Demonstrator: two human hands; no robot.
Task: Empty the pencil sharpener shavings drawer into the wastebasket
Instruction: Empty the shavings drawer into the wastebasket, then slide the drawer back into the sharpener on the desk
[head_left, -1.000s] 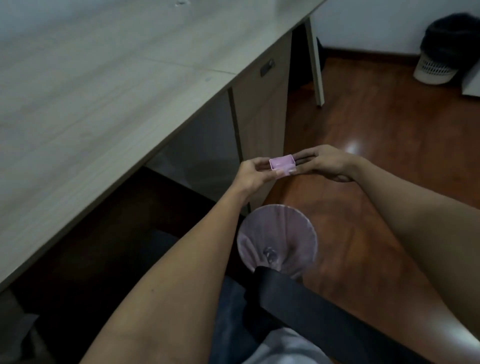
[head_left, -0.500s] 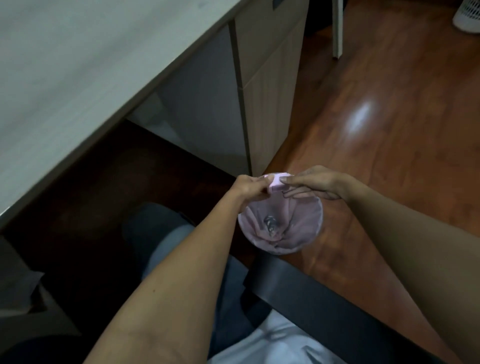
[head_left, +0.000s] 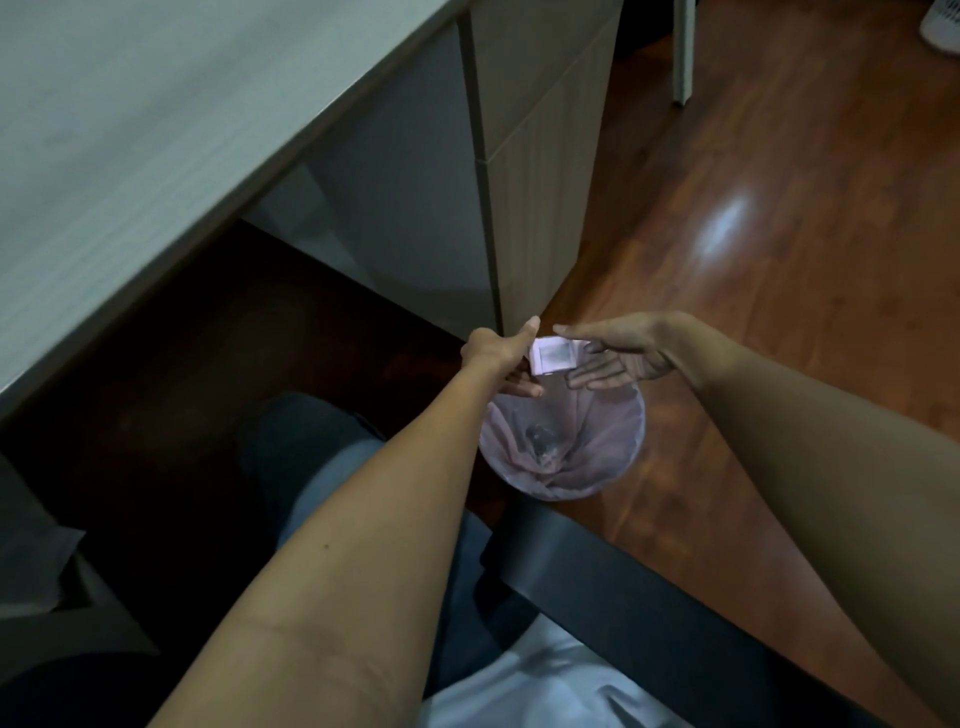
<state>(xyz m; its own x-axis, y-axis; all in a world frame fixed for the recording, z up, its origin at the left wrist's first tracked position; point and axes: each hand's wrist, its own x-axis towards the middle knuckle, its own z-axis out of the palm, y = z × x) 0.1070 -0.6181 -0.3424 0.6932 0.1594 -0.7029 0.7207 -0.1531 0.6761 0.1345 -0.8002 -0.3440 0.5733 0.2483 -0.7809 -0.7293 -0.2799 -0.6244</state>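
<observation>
Reddish-brown wood floor (head_left: 779, 291) fills the right side of the frame, shiny, with a bright glare patch at upper right. Sitting straight on it at lower centre is a small round wastebasket (head_left: 618, 467) with a pinkish liner. The pale wood-grain bench (head_left: 156, 130) takes the upper left, its cabinet base (head_left: 524, 171) standing on the floor at top centre.

Small pale pink plastic shavings drawer (head_left: 554, 359) at centre, greyish inside; round wastebasket with translucent pink liner (head_left: 608, 457) below it; pale grey wood-grain tabletop (head_left: 156, 130) upper left; glossy reddish-brown plank floor (head_left: 779, 234) right.
</observation>
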